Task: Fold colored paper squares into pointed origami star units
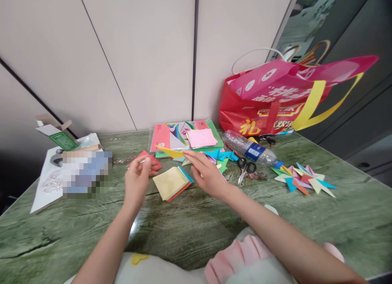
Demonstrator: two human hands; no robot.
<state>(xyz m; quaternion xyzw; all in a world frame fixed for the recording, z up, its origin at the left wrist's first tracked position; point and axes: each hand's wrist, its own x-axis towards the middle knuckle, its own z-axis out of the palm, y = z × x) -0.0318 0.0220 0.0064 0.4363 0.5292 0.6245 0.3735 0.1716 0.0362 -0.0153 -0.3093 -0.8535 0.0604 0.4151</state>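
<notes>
My left hand (138, 181) is closed, thumb against curled fingers, at a square of red paper (155, 163) that shows behind the fingers. My right hand (206, 173) reaches over a loose group of folded paper pieces, its fingers stretched out. A yellow folded paper piece (169, 152) touches or lies just beside the fingertips. Blue folded pieces (225, 154) and a green folded piece (223, 165) lie beyond that hand. Between both hands rests a stack of square paper (170, 183), pale yellow on top, with blue and orange edges showing.
Pink paper squares (202, 137) lie on a paper pack (167, 133) by the wall. Rightward are scissors (246, 167), a plastic bottle (249, 147), a multicoloured paper star (303, 178) and a red bag (269, 100). An opened box (59, 134) stands at left.
</notes>
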